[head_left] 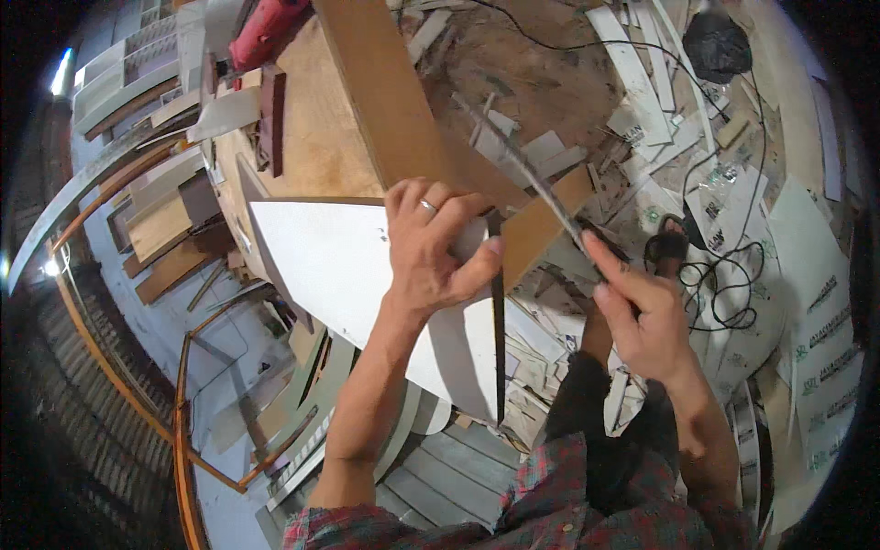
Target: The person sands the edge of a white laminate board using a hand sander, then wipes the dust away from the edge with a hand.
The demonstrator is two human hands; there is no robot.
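A plaid shirt (550, 477) is nearest, at the lower edge, with both forearms reaching away from it. The left hand (435, 243) has its grip closed over the far right corner of a white board (321, 261), thumb near the board's dark edge (500, 348). The board sits in front of the body, to the left, its far side along the plywood table (316, 110); what supports it underneath cannot be told. The right hand (646, 312) has its grip wrapped around one end of a long narrow tool (545, 191), perhaps a file, held apart from the board and pointing away.

The board could tip or swivel if pressed away from that single held corner, and a slip of the tool could graze the left thumb, which is exposed at the edge. The black cord (587, 44) and the offcuts (632, 78) littering the floor (532, 55) could catch a foot (674, 243). A red tool (266, 32) lies at the table's far end; a black bag (718, 46) sits far right.
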